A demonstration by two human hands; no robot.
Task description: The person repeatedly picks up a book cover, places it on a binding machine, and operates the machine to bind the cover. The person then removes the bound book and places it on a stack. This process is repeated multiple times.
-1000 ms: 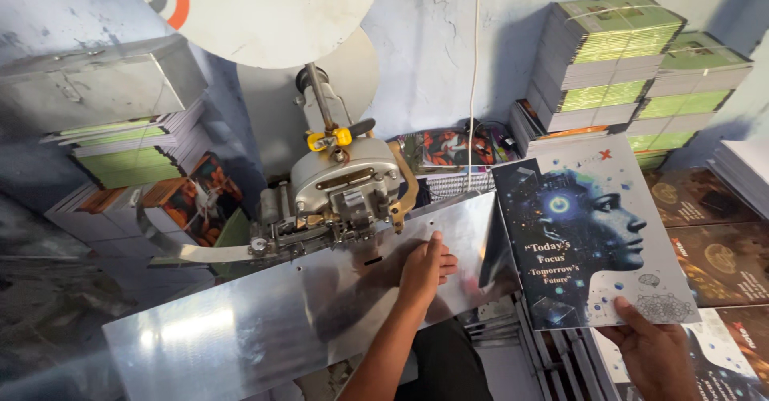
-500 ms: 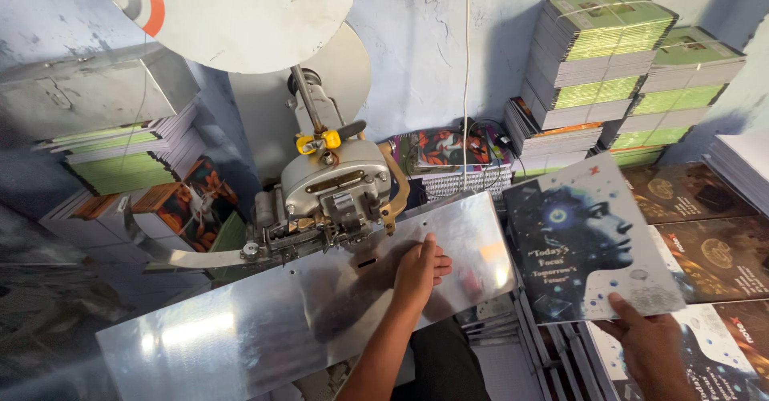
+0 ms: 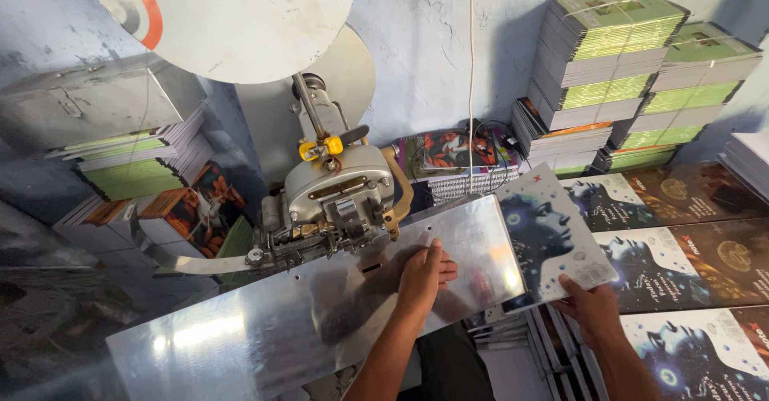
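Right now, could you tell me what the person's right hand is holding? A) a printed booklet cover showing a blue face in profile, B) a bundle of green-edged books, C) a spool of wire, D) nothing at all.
A: the right hand grips the lower edge of the booklet cover with a blue face, at the metal table's right end, while the left hand rests flat on that table.

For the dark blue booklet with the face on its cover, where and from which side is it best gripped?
Probably the near lower edge, from the person's own side. The booklet is thin and flat, and its far part lies over the shiny metal table, so only that overhanging edge is free to pinch. The right hand holds it there; the left hand rests flat on the table.
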